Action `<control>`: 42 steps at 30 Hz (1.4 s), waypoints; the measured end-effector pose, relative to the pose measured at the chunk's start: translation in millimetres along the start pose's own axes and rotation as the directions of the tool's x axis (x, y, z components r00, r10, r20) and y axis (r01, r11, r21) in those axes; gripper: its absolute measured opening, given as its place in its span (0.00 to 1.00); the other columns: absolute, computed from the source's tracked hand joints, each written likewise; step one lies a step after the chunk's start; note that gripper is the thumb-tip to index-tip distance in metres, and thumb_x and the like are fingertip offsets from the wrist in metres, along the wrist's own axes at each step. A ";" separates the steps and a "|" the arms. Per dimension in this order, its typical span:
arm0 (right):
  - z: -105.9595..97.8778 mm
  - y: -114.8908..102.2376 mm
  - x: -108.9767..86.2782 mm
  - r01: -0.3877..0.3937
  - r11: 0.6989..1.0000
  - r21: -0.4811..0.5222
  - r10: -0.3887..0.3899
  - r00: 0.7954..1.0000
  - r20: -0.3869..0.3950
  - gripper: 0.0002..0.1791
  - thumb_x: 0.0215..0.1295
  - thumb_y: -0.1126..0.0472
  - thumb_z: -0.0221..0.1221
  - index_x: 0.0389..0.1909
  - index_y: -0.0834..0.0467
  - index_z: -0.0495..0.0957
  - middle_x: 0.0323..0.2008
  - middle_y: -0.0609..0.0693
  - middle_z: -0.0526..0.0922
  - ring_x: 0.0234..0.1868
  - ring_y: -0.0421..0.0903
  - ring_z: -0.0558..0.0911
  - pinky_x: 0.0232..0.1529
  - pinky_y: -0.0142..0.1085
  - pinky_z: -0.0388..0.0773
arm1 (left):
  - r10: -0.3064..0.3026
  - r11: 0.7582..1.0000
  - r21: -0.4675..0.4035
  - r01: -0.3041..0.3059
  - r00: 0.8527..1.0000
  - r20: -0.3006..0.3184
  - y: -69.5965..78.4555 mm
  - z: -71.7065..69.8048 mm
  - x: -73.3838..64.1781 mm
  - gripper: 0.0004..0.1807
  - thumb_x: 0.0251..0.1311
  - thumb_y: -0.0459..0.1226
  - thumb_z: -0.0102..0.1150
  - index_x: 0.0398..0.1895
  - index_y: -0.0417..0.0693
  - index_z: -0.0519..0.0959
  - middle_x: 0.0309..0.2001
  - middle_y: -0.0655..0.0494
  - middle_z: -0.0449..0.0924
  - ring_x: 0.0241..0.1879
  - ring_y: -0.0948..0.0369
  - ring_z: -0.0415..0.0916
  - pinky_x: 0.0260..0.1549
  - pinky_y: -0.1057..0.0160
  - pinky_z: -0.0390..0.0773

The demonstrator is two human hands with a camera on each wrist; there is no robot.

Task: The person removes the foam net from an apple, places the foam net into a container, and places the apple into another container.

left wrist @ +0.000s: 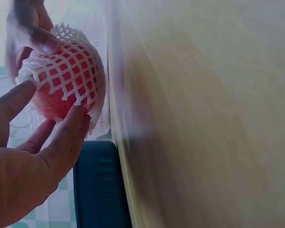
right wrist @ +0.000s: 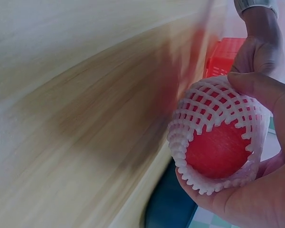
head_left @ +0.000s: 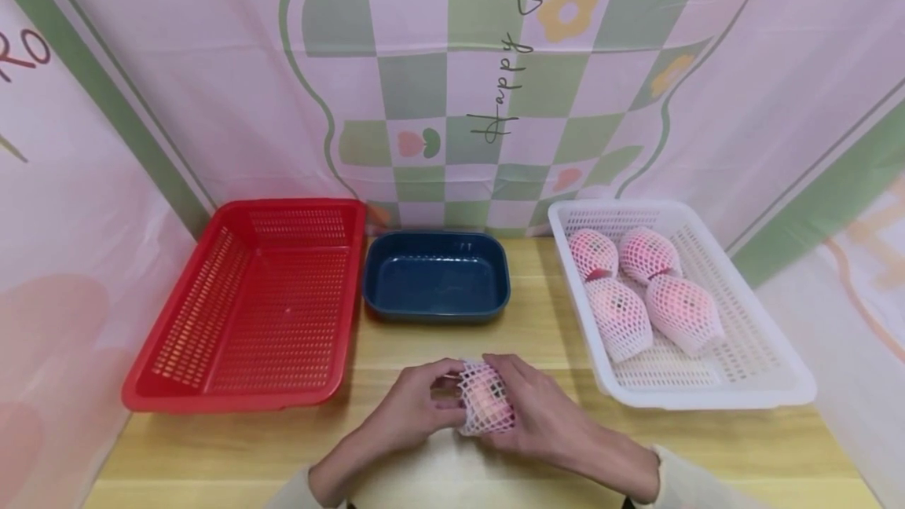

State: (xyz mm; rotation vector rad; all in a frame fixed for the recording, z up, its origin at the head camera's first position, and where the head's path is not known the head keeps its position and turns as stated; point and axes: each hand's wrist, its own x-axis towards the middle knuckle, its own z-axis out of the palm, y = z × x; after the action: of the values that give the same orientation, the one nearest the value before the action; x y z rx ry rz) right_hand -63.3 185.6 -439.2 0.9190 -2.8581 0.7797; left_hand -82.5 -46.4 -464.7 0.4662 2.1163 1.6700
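Observation:
A red apple (right wrist: 218, 151) in a white foam net (left wrist: 72, 71) is held between both hands above the near part of the table. My right hand (head_left: 547, 415) grips the netted apple from its right side, the thumb lying over the net and the fingers beneath. At the other end my left hand (head_left: 419, 407) pinches the open rim of the net, thumb on one edge and fingertips on the opposite edge. Bare red skin shows through the net's opening in both wrist views. The far side of the apple is hidden by the fingers.
A red basket (head_left: 346, 313) stands at the left. Further back, in the middle, is a dark blue tray (head_left: 438, 314). At the right a white basket (head_left: 714, 395) contains several netted apples (head_left: 618, 319). A patterned curtain (head_left: 410, 14) hangs behind the wooden table (head_left: 212, 454).

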 end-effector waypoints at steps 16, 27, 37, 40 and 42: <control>6.9 -5.3 6.0 -0.008 0.998 0.058 0.008 1.000 -0.007 0.58 0.50 0.39 0.81 0.71 0.72 0.69 0.59 0.66 0.83 0.54 0.59 0.87 0.53 0.47 0.87 | 0.017 0.977 0.213 -0.031 0.998 0.066 -1.3 -0.5 2.2 0.43 0.51 0.32 0.76 0.74 0.41 0.71 0.62 0.48 0.82 0.56 0.61 0.81 0.53 0.68 0.81; 9.2 -7.9 10.0 0.026 0.998 0.052 -0.024 0.999 -0.039 0.60 0.50 0.38 0.81 0.71 0.75 0.67 0.60 0.69 0.82 0.57 0.60 0.87 0.55 0.46 0.86 | 0.100 0.952 0.279 -0.127 0.989 0.108 -2.3 -5.0 3.4 0.43 0.48 0.31 0.74 0.72 0.45 0.72 0.57 0.58 0.82 0.52 0.68 0.78 0.55 0.67 0.78; 10.8 -8.3 11.6 0.056 0.995 0.080 -0.052 0.997 -0.050 0.57 0.52 0.40 0.80 0.70 0.75 0.69 0.59 0.67 0.84 0.56 0.58 0.87 0.55 0.44 0.86 | 0.113 0.952 0.276 -0.135 0.989 0.093 -1.6 -6.8 -1.1 0.42 0.49 0.30 0.71 0.73 0.44 0.72 0.59 0.57 0.81 0.55 0.66 0.77 0.62 0.63 0.76; 10.6 -7.5 11.1 0.066 0.994 0.088 -0.063 0.997 -0.042 0.57 0.53 0.40 0.80 0.70 0.75 0.69 0.58 0.67 0.84 0.56 0.57 0.87 0.55 0.44 0.86 | 0.115 0.947 0.289 -0.136 0.989 0.089 -1.3 -7.0 -1.8 0.41 0.49 0.31 0.71 0.72 0.43 0.72 0.60 0.55 0.80 0.57 0.64 0.77 0.63 0.61 0.76; 9.9 -6.8 10.8 0.070 0.994 0.085 -0.068 0.997 -0.032 0.56 0.53 0.40 0.80 0.70 0.75 0.69 0.59 0.67 0.84 0.56 0.57 0.87 0.55 0.45 0.86 | 0.118 0.942 0.307 -0.139 0.989 0.086 -1.0 -7.7 -2.8 0.42 0.49 0.32 0.73 0.72 0.42 0.71 0.61 0.53 0.80 0.58 0.62 0.76 0.64 0.60 0.76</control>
State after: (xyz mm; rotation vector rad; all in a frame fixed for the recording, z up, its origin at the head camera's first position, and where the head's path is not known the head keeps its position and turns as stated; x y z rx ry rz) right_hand -67.3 170.4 -442.7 1.0013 -2.7710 0.9071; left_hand -84.0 -54.5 -463.8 0.7592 2.3537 1.3636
